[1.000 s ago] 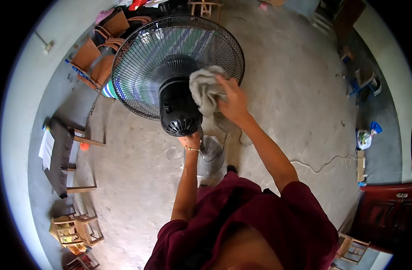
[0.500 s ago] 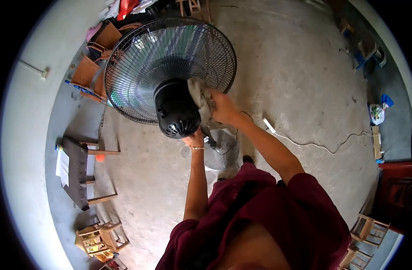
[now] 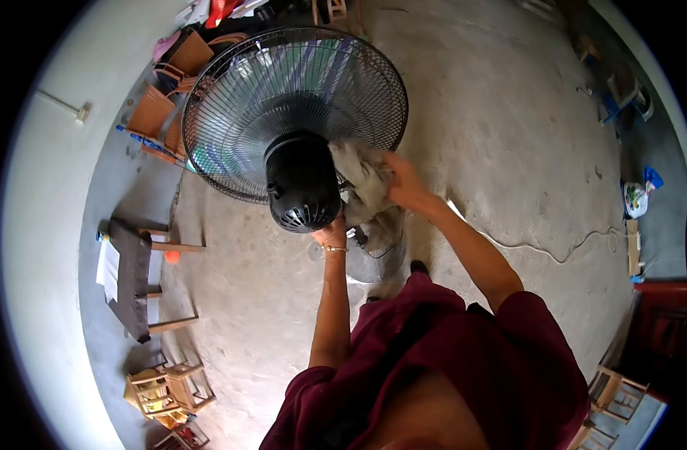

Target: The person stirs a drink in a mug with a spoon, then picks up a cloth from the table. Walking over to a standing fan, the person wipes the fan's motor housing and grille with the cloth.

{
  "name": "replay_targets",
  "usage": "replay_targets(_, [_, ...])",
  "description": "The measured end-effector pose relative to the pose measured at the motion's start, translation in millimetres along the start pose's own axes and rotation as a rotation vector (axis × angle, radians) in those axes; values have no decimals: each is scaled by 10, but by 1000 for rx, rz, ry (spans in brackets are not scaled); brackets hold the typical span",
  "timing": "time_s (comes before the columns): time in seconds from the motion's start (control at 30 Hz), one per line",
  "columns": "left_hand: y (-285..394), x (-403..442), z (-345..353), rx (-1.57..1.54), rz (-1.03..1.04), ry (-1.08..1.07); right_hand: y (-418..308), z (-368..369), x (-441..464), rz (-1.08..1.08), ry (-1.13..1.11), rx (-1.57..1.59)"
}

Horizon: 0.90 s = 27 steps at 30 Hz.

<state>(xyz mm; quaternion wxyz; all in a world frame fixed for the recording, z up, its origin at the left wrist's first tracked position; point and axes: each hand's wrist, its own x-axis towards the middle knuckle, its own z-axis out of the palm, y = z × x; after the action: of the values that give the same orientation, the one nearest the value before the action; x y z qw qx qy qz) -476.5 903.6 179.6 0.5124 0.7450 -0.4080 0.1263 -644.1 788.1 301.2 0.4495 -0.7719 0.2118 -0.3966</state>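
Note:
A black fan (image 3: pixel 302 184) with a round wire cage stands in front of me, its motor housing towards me. My left hand (image 3: pixel 333 233) is closed around the fan just beneath the housing; the housing hides part of its fingers. In my right hand (image 3: pixel 407 184) is a crumpled grey cloth (image 3: pixel 364 180), held at the right side of the housing and hanging down beside it. Below, the fan's round base (image 3: pixel 377 262) rests on the floor near my feet.
Wicker chairs (image 3: pixel 150 112) stand at the upper left. A dark table (image 3: pixel 130 277) with white paper and wooden chairs (image 3: pixel 171 390) line the left wall. A white cable (image 3: pixel 538 253) crosses the floor at right, towards a plastic bag (image 3: pixel 636 199) by the wall.
The cloth has gone from bunched beside the housing to hanging lower and looser, and my right hand has moved slightly down and away from the fan. My left hand keeps its hold.

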Motion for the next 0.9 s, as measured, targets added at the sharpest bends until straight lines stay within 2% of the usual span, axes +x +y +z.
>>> replay_targets(0.03, [172, 31, -69, -35, -121, -26, -108, -43, 24, -164, 109, -85])
replay_targets(0.07, [265, 52, -111, -71, -241, -50, -226, -90, 75, -165, 91, -84])
replay_targets(0.1, [239, 40, -119, -67, -253, -39, -486, -164, 169, -189, 97, -150])
replay_targets(0.2, [138, 14, -75, 37, -266, -237, -1107, -250, 464, -248, 77, -336])
replay_targets(0.23, [134, 22, -48, 34, -277, -223, -1206, -201, 542, -272, 69, -455])
replay_targets(0.3, [156, 28, 13, -40, -117, -4, -1200, -76, 787, -342, 60, -544])
replay_targets(0.37, [197, 23, -7, -96, -178, -15, -1174, 82, 948, -412, 53, -636])
replay_targets(0.43, [214, 55, -20, -154, 25, 99, -1188, 253, 1039, -389, -29, -866])
replay_targets(0.47, [177, 52, 8, -42, 81, 126, -1202, 281, 1030, -278, -92, -852])
replay_targets(0.5, [144, 43, 13, -43, 64, 140, -1194, 320, 1026, -290, -111, -858])
replay_targets(0.57, [92, 39, 31, -178, -35, 7, -1156, 368, 1040, -253, -120, -955])
replay_targets(0.6, [229, 88, -46, -285, -137, -12, -1221, 349, 1111, -221, -177, -904])
replay_targets(0.63, [258, 92, -36, -290, -142, -2, -1284, 296, 1185, -230, -183, -910])
replay_targets(0.7, [283, 114, -35, -220, -110, 7, -1432, 201, 1331, 26, -480, -775])
replay_targets(0.73, [300, 121, -44, -132, -27, 69, -1520, 167, 1372, 62, -542, -784])
replay_targets(0.77, [295, 127, -19, -137, -30, 80, -1508, 114, 1376, 54, -545, -793])
replay_targets(0.83, [258, 132, 15, -90, 6, 76, -1436, 54, 1354, -298, -503, -480])
replay_targets(0.87, [260, 131, 18, -146, 7, 69, -1398, 120, 1256, -488, -263, -478])
replay_targets(0.9, [241, 109, 44, -147, -4, 78, -1431, 159, 1220, -493, -277, -480])
